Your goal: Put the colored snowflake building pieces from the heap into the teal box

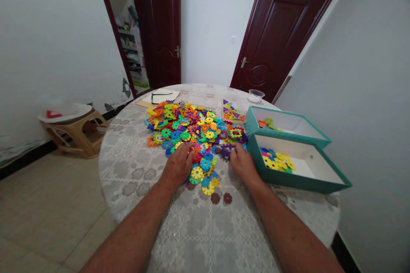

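A heap of colourful plastic snowflake discs [179,123] covers the middle of the table. At the heap's near left side is my left hand [180,163], its fingers bent and drawn together among the discs; what they hold, if anything, is hidden. A red disc [196,157] lies right by those fingertips. My right hand [242,160] is at the heap's right edge, with thumb and fingers closed at a purple snowflake disc [226,151]. Nearer to me, yellow discs [197,173] and two dark brown discs [227,198] lie on the tablecloth.
Beside my right forearm stands a green box [301,182] with yellow and blue discs inside. Behind it is a second teal box [288,114] holding a few pieces. A clear bowl [256,95], a tray section of triangular pieces [232,111] and glasses on paper [162,95] sit farther back.
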Available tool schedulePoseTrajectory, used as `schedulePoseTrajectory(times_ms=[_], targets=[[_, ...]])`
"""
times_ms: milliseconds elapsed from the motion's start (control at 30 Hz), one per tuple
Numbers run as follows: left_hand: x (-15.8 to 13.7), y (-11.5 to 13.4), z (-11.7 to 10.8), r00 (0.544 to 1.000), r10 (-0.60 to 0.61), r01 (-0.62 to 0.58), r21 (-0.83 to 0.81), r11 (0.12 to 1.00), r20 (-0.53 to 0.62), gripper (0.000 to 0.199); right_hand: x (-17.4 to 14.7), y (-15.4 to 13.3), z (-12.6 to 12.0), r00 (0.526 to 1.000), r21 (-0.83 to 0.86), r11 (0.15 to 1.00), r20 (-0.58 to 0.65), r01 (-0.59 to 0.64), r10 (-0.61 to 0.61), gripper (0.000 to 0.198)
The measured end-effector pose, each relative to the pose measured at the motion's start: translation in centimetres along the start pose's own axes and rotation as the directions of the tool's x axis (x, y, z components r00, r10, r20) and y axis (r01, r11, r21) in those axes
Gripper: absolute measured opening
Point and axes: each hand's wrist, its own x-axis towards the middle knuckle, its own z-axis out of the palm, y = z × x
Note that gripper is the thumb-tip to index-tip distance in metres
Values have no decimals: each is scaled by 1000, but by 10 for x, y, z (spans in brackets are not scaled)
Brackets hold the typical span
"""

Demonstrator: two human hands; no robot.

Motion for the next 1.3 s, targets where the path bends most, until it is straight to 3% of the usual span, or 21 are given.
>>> schedulePoseTrajectory(times_ms=[100,267,433,500,633,767,867,967,1067,1167,1300], targets=[[0,-1,0,1000,20,-20,-4,1000,11,23,-3,1,2,999,-101,994,27,34,-31,40],[0,-1,0,999,38,-37,-34,999,9,24,-11,-6,2,991,-194,975,93,109,-92,65],[-1,1,1,999,42,-40,-70,997,33,25,-14,-10,3,981,-270,949,144,163,-128,47],[-2,2,1,999,-1,6,-95,995,53,27,-11,-9,2,984,-199,966,103,167,-149,45],[1,10,-4,972,-185,211,-189,959,146,27,-11,-16,-6,965,112,959,6,261,-264,46],[7,21,-12,895,-339,434,-390,813,288,35,-24,-39,-10,869,280,842,50,461,-492,52],[7,24,-13,857,-311,494,-482,723,412,45,-35,-55,-3,819,275,805,91,526,-567,53],[5,22,-12,884,-227,420,-485,767,408,48,-39,-59,3,801,260,801,137,539,-583,56],[4,19,-11,905,-260,402,-475,783,337,45,-39,-53,1,809,210,822,168,529,-563,69],[7,14,-11,887,-384,461,-528,714,256,48,-38,-47,-5,836,78,869,243,490,-493,72],[11,10,-10,845,-489,506,-622,598,217,49,-40,-48,-7,828,-57,883,378,466,-413,54]])
